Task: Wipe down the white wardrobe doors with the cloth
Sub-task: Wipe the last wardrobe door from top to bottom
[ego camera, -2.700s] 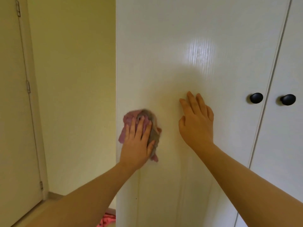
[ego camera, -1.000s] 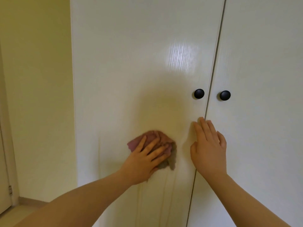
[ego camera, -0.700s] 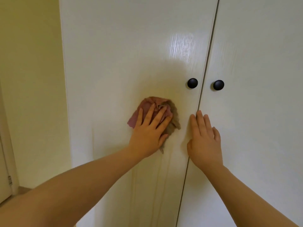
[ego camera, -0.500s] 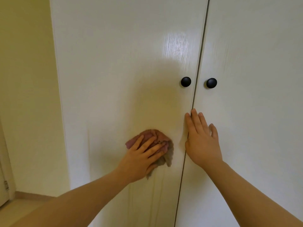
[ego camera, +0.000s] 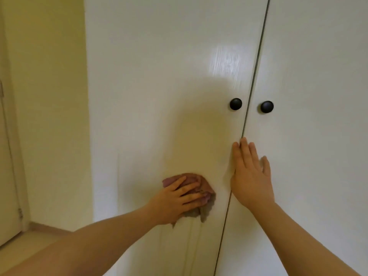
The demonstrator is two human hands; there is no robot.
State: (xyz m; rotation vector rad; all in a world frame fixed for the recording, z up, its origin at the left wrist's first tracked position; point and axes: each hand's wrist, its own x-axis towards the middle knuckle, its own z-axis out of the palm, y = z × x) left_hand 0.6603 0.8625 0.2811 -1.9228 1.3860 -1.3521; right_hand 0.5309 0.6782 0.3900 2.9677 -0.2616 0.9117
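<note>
Two white wardrobe doors fill the view: the left door (ego camera: 159, 86) and the right door (ego camera: 318, 96), split by a dark vertical gap. My left hand (ego camera: 177, 198) presses a bunched pink-grey cloth (ego camera: 207, 188) flat against the left door, well below its black knob (ego camera: 235, 104). The fingers lie spread over the cloth. My right hand (ego camera: 251, 176) rests open and flat across the gap, mostly on the right door, below that door's black knob (ego camera: 267, 106).
A pale yellow wall (ego camera: 49, 116) stands left of the wardrobe. A room door with a hinge (ego camera: 8, 176) is at the far left edge. A strip of light floor (ego camera: 29, 242) shows at the lower left.
My left hand swept the cloth from the left door's outer edge towards the gap, up, then down again to its lowest spot. My right hand shifted right to the gap and stays there.
</note>
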